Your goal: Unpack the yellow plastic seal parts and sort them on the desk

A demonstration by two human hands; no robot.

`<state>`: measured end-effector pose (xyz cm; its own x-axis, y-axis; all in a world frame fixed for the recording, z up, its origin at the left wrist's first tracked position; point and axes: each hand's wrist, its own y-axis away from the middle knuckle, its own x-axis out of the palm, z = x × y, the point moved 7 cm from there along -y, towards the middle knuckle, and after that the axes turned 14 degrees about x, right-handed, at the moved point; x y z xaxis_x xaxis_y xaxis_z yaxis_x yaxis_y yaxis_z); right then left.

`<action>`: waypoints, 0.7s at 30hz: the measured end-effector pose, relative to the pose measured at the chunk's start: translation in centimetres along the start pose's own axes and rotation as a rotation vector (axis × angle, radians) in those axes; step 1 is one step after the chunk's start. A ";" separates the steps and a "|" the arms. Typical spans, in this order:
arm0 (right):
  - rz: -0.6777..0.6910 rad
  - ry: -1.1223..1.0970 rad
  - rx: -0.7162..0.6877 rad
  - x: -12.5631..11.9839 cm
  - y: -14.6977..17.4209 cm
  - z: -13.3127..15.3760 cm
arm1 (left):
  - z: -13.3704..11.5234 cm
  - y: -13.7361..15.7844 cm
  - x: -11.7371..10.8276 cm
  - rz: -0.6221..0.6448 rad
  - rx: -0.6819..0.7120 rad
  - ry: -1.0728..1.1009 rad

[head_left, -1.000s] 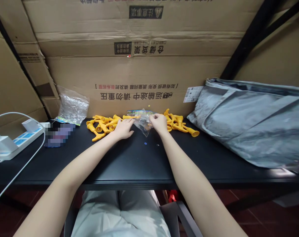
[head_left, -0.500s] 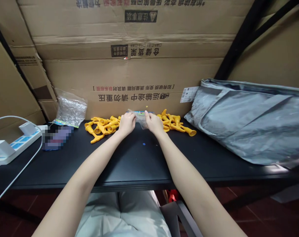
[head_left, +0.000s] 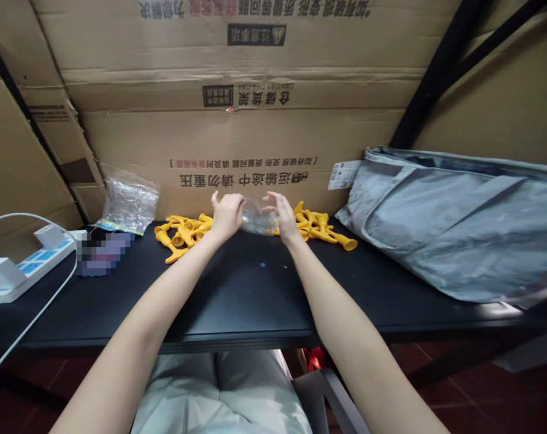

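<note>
My left hand [head_left: 228,216] pinches one side of a clear plastic bag [head_left: 254,218], its thumb sticking out to the left. On the other side of the bag is my right hand [head_left: 283,216], with its fingers raised and spread; whether it touches the film is hard to see. Yellow plastic pieces with hollow, flared ends lie in two heaps: one heap [head_left: 183,234] left of my left hand, the other [head_left: 322,226] right of my right hand. The hands partly cover both heaps.
Another clear bag [head_left: 131,199] leans against the cardboard [head_left: 237,132] at the back left. A power strip [head_left: 38,265] with white chargers and a cable stands at the left. A large grey bag [head_left: 454,229] fills the right side. A small blue disc [head_left: 262,264] lies on the black table [head_left: 246,307].
My right hand has released its grip on the bag and spread its fingers. My left hand has shifted slightly left, and the bag now spans the gap between the hands.
</note>
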<state>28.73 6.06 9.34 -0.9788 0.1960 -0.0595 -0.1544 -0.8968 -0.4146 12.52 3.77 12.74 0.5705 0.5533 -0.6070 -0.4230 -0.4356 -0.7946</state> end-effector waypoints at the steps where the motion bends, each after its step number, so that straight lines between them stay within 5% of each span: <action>1: 0.009 0.002 -0.003 0.0 0.0 -0.1 | 0.4 -0.3 -0.4 -0.014 -0.021 0.002; 9: 0.241 0.145 0.086 1.9 1.2 -0.9 | 2.9 -2.0 -3.1 -0.117 -0.131 0.058; 21: 0.471 0.189 0.143 4.9 3.1 0.5 | 6.5 -0.1 -3.5 -0.229 -0.306 0.108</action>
<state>23.42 4.00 8.24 -0.9073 -0.1854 -0.3775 0.2670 -0.9474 -0.1763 5.98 6.49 14.87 0.7033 0.5901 -0.3965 -0.0563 -0.5098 -0.8584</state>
